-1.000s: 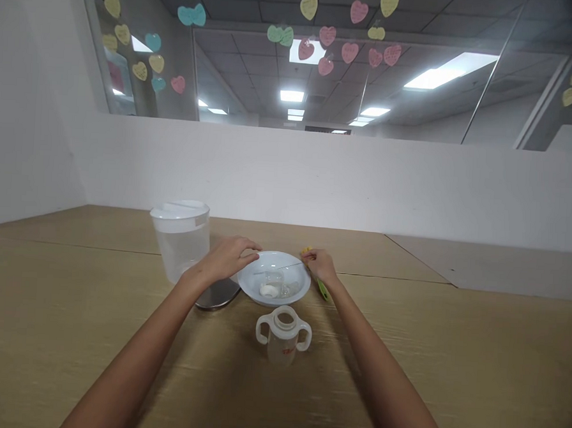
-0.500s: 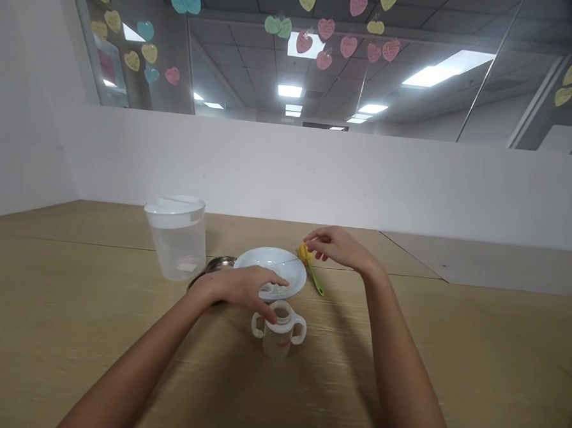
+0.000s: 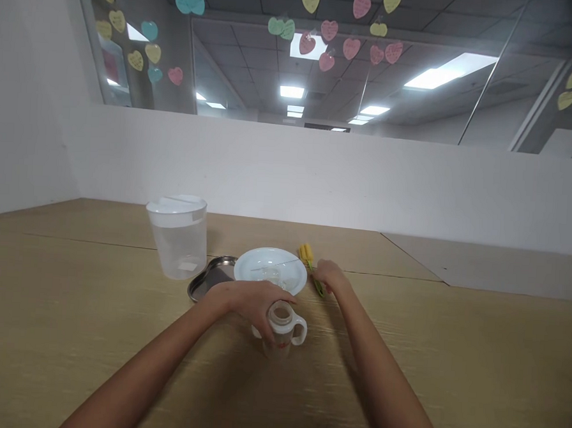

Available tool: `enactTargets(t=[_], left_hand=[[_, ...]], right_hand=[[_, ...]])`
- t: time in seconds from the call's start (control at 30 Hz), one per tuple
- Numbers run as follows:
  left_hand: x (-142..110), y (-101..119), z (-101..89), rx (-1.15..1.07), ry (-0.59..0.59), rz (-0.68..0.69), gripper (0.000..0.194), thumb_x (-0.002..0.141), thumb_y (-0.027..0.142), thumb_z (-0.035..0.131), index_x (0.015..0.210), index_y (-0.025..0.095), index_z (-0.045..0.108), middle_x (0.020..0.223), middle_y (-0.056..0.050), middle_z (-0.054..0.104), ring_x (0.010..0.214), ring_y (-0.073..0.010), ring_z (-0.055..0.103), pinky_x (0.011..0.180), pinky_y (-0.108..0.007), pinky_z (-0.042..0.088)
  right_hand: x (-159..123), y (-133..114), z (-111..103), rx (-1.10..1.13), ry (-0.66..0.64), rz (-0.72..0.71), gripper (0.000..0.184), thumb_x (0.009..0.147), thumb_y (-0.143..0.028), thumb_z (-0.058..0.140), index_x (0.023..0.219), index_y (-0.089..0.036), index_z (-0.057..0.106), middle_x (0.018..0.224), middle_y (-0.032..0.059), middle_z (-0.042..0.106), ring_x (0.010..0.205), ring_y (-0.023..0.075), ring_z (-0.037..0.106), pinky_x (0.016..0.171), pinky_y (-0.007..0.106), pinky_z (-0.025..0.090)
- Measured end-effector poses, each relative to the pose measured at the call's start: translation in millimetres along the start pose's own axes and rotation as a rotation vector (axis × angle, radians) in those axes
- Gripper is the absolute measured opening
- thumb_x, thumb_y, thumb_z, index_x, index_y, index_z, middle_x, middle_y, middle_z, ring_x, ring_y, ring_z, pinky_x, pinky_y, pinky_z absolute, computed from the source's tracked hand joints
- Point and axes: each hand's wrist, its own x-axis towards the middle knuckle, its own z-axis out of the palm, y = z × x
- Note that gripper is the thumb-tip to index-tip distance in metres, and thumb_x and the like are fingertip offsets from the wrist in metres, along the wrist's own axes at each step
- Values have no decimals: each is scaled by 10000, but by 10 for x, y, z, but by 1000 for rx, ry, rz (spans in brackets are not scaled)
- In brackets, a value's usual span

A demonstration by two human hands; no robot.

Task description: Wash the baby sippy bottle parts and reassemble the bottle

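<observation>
A clear baby bottle (image 3: 283,347) stands upright on the table without a lid, its white two-handled collar round the neck. My left hand (image 3: 257,304) is wrapped about the bottle's left side, thumb in front and fingers behind, covering most of the left handle. To the right, a bottle brush (image 3: 307,256) with a yellow sponge head and green handle lies on the table. My right hand (image 3: 329,276) is closed at its green handle; the fingertips are partly hidden and slightly blurred.
Behind the bottle is a white bowl (image 3: 245,269) with clear parts in it. A kidney-shaped metal tray (image 3: 210,278) lies left of the bowl, partly behind my left arm. Farther left stands a translucent lidded bucket (image 3: 179,240). A white wall (image 3: 288,176) rises behind the table.
My left hand has come down and closed about the bottle. My right hand has moved from the brush's yellow head toward me, down to its green handle, and its fingers have curled in.
</observation>
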Motion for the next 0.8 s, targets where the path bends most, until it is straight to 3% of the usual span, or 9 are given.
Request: enactTargets(t=[0.17, 0.33, 0.5, 0.67, 0.73, 0.8], left_hand=[[53, -60, 67, -26, -11, 12, 715, 553, 378, 758, 1218, 277, 515, 1181, -21, 600, 1071, -244, 543, 896, -306, 416], [44, -52, 59, -36, -5, -7, 712, 537, 377, 762, 1201, 278, 524, 1160, -27, 604, 1058, -252, 545, 863, -296, 427], [39, -52, 68, -24, -40, -39, 732, 533, 372, 764, 1214, 272, 512, 1151, -35, 608, 1030, -250, 558, 838, -297, 439], [-15, -49, -21, -52, -62, -40, 962, 486, 401, 789, 1340, 256, 372, 1224, -65, 565, 1077, -265, 537, 869, -317, 433], [-159, -56, -190, -121, -6, -57, 1043, 479, 409, 798, 1381, 260, 295, 1260, -68, 539, 1064, -242, 548, 858, -303, 450], [-411, -106, -418, -169, 222, -87, 969, 569, 439, 754, 1390, 281, 265, 1280, -57, 520, 1068, -216, 545, 873, -310, 455]], right_hand=[[-3, 38, 51, -62, -116, 43, 61, 579, -125, 673, 560, -161, 627, 555, 131, 648, 716, 286, 663, 617, 309, 458], [-35, 48, 66, -95, -164, 45, 121, 553, -63, 662, 639, -148, 654, 630, 147, 668, 754, 294, 663, 634, 315, 462], [-14, 57, 75, -127, -202, 49, 134, 614, -72, 634, 735, -116, 668, 678, 161, 680, 743, 277, 669, 636, 303, 468], [45, 55, 102, -171, -228, 69, 202, 613, -91, 664, 815, -94, 671, 714, 141, 691, 752, 258, 671, 645, 283, 479], [50, 51, 107, -184, -237, 72, 220, 608, -117, 689, 826, -89, 672, 714, 134, 691, 744, 250, 672, 637, 270, 481], [39, 54, 85, -185, -244, 69, 227, 627, -180, 703, 831, -85, 673, 718, 133, 691, 725, 243, 672, 616, 261, 481]])
